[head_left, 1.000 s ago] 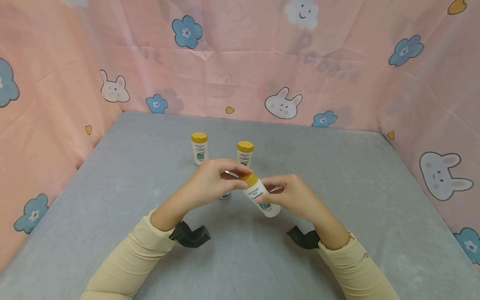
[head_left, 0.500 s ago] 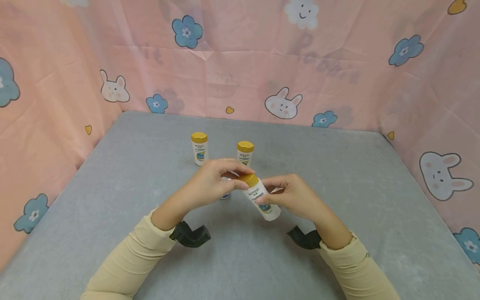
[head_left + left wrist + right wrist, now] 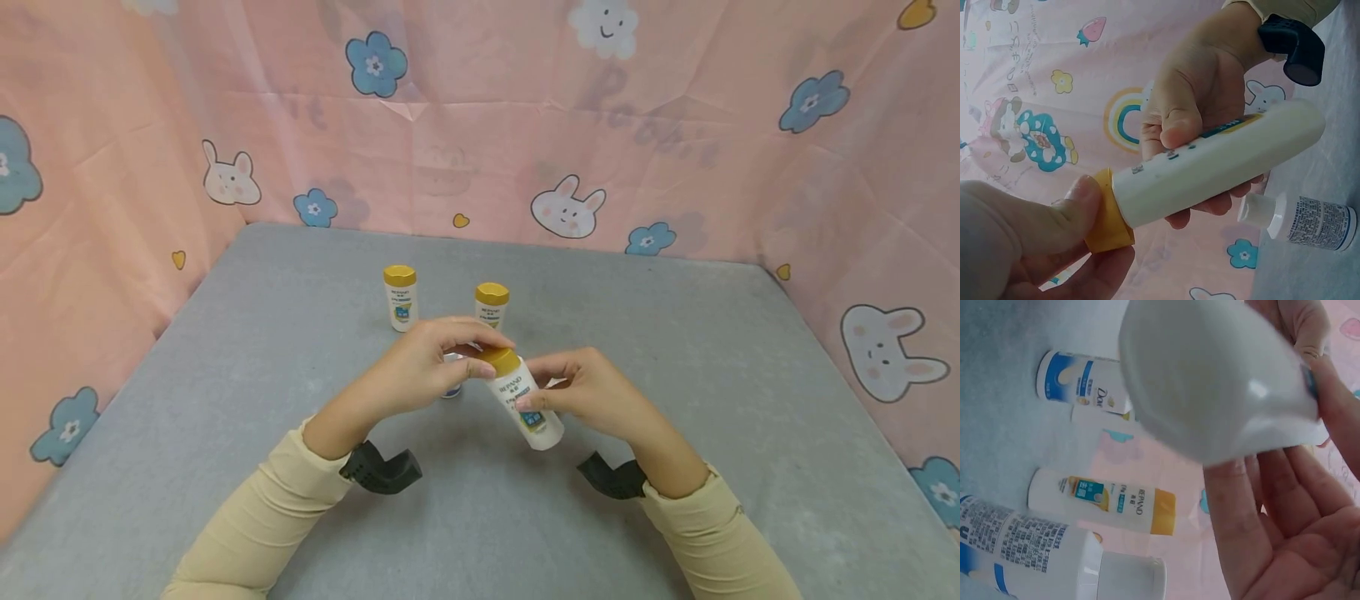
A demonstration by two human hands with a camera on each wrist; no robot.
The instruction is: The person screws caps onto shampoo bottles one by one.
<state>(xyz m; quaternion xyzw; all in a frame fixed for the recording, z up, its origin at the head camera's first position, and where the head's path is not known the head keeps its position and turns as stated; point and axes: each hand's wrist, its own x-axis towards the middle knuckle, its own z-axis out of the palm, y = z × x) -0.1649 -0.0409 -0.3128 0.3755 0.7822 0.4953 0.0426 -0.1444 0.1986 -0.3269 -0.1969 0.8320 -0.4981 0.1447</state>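
Note:
Both hands hold one white shampoo bottle (image 3: 542, 432) with a gold cap (image 3: 501, 360), tilted in front of me with its base down to the right. My left hand (image 3: 412, 367) pinches the cap between thumb and fingers, seen close in the left wrist view. My right hand (image 3: 588, 392) grips the body, its thumb (image 3: 1183, 125) across the label side and fingers beneath. The cap is hidden in the right wrist view, where the blank white base (image 3: 1179, 375) faces the camera. Behind my left hand, a smaller part of another bottle (image 3: 452, 388) shows, mostly covered.
Two more gold-capped bottles stand further back, one at left (image 3: 401, 304) and one nearer the middle (image 3: 492, 304). White-capped bottles also stand nearby, one with dense print (image 3: 1316, 222) and one with a blue label (image 3: 1075, 381). Pink cloth (image 3: 465, 150) walls the grey table (image 3: 720, 358).
The held bottle's base has dipped slightly lower and toward me, and its label shows a little more. Both hands keep their grip with only small movement; the standing bottles stay put.

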